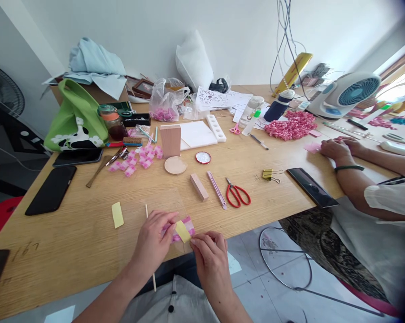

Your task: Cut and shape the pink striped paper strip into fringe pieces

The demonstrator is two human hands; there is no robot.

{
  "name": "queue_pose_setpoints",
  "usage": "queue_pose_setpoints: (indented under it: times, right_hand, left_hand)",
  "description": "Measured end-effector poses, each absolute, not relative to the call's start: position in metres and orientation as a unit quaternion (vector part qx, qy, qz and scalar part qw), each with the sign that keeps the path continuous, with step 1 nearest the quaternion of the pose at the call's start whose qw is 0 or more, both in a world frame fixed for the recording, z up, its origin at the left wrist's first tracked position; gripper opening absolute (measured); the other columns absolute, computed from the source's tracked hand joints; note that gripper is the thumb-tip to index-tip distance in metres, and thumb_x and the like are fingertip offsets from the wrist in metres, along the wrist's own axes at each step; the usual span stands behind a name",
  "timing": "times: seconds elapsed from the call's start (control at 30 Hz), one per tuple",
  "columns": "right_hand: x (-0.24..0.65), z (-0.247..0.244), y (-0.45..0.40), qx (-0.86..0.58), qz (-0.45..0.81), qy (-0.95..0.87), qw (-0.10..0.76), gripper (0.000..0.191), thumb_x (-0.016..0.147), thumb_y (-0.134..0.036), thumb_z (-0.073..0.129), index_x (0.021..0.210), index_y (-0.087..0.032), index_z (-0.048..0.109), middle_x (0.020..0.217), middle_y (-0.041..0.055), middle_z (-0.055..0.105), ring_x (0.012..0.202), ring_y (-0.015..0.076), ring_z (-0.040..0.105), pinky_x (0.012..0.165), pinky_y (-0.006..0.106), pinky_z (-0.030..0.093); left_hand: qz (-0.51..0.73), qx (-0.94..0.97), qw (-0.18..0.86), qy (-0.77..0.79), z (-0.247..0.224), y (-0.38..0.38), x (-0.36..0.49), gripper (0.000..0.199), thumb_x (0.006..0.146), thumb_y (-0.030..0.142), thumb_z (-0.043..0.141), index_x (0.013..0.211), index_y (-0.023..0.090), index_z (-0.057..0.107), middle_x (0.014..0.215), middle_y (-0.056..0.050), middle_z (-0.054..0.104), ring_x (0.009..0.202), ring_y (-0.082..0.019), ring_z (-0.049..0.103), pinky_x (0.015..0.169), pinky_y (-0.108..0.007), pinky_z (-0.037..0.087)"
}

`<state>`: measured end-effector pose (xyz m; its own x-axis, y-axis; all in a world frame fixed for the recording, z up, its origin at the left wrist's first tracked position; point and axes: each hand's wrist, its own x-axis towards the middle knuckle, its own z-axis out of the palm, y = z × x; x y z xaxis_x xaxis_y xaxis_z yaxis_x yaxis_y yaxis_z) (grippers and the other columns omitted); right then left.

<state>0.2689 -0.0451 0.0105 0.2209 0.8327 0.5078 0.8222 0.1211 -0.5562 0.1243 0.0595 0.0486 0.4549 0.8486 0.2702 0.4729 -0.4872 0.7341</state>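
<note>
A small yellow paper slip (182, 231) lies over a pink-and-white striped piece (189, 223) near the table's front edge. My left hand (155, 235) is closed, thumb and forefinger pinching at the slip's left end above the striped piece. At the slip's lower right corner, the fingertips of my right hand (209, 251) are pinched together on it. A thin wooden stick (146, 209) runs beneath my left hand and sticks out past the table edge. Farther left lies a second yellow slip (117, 215).
Ahead lie a wooden block (199, 187), a pink craft knife (216, 190), red-handled scissors (237, 194), a round wooden disc (175, 165) and pink checked pieces (131, 162). A black phone (50, 190) is at left. At right, another person's hands (338, 150) hold a pink piece.
</note>
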Motion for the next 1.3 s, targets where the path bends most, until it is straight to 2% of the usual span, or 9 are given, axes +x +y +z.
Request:
queue_pose_setpoints:
  times: [0.17,0.37,0.73,0.8,0.9,0.97,1.03,1.13,1.3]
  right_hand:
    - [0.269,0.009,-0.045,-0.66,0.01,-0.627,0.413,0.017,0.09,-0.007,0.054,0.094,-0.022,0.063,0.091,0.0008,0.071,0.084,0.0206,0.05,0.074,0.037,0.037]
    - [0.274,0.003,-0.047,-0.653,0.0,-0.647,0.393,0.015,0.091,-0.01,0.055,0.095,-0.022,0.062,0.092,0.0015,0.071,0.086,0.0217,0.05,0.076,0.037,0.037]
    - [0.286,-0.007,-0.044,-0.613,-0.054,-0.688,0.385,0.012,0.095,-0.024,0.052,0.095,-0.022,0.064,0.088,0.0025,0.072,0.085,0.0236,0.052,0.076,0.037,0.036]
    - [0.285,-0.006,-0.045,-0.613,-0.054,-0.688,0.385,0.012,0.094,-0.023,0.052,0.095,-0.022,0.064,0.088,0.0024,0.072,0.085,0.0234,0.052,0.075,0.037,0.036]
    - [0.283,-0.004,-0.047,-0.62,-0.04,-0.687,0.377,0.01,0.094,-0.02,0.053,0.096,-0.022,0.063,0.09,0.002,0.071,0.086,0.0228,0.051,0.074,0.036,0.036]
    - [0.281,-0.002,-0.048,-0.631,-0.024,-0.68,0.374,0.01,0.093,-0.018,0.054,0.095,-0.022,0.063,0.091,0.0018,0.071,0.086,0.0225,0.051,0.075,0.036,0.036]
    - [0.278,0.0,-0.048,-0.641,-0.01,-0.672,0.372,0.01,0.092,-0.015,0.055,0.096,-0.022,0.062,0.092,0.0015,0.071,0.086,0.0222,0.051,0.075,0.036,0.036]
    - [0.276,0.003,-0.048,-0.649,-0.001,-0.665,0.37,0.013,0.09,-0.011,0.057,0.096,-0.022,0.062,0.092,0.0005,0.071,0.086,0.0216,0.05,0.075,0.036,0.036]
    - [0.274,0.005,-0.047,-0.65,0.012,-0.655,0.385,0.019,0.088,-0.005,0.056,0.095,-0.022,0.062,0.094,0.0005,0.071,0.086,0.0208,0.051,0.075,0.036,0.037]
  left_hand:
    - [0.29,0.654,0.485,0.503,0.068,0.075,0.089,0.027,0.079,0.036,0.063,0.098,0.018,0.071,0.09,-0.005,0.071,0.083,-0.019,0.067,0.076,-0.032,0.055]
    - [0.319,0.55,0.522,0.568,0.078,0.09,0.029,0.031,0.065,0.041,0.075,0.085,0.018,0.072,0.082,-0.004,0.071,0.079,-0.018,0.065,0.074,-0.027,0.052]
    - [0.272,0.643,0.351,0.624,0.038,0.089,0.006,0.025,0.077,0.035,0.056,0.088,0.02,0.071,0.088,-0.005,0.071,0.075,-0.02,0.064,0.075,-0.035,0.052]
    - [0.268,0.682,0.272,0.623,0.038,0.088,0.007,0.025,0.08,0.033,0.054,0.093,0.02,0.071,0.093,-0.006,0.068,0.077,-0.02,0.062,0.077,-0.037,0.051]
    - [0.28,0.757,0.106,0.58,0.041,0.089,0.013,0.026,0.087,0.03,0.05,0.099,0.019,0.07,0.1,-0.008,0.066,0.093,-0.024,0.061,0.085,-0.04,0.05]
    - [0.284,0.806,0.052,0.516,0.045,0.09,0.025,0.026,0.091,0.027,0.048,0.104,0.018,0.068,0.109,-0.009,0.066,0.104,-0.024,0.058,0.092,-0.041,0.048]
    - [0.258,0.864,0.041,0.429,0.05,0.089,0.046,0.028,0.094,0.021,0.044,0.114,0.019,0.064,0.122,-0.007,0.064,0.117,-0.023,0.053,0.101,-0.042,0.043]
    - [0.187,0.935,0.039,0.299,0.055,0.083,0.083,0.037,0.095,0.013,0.041,0.128,0.019,0.055,0.138,-0.004,0.054,0.138,-0.024,0.033,0.113,-0.047,0.03]
    - [0.106,0.97,0.057,0.211,0.044,0.076,0.123,0.046,0.094,0.012,0.042,0.141,0.016,0.041,0.147,-0.006,0.045,0.144,-0.023,0.023,0.117,-0.048,0.022]
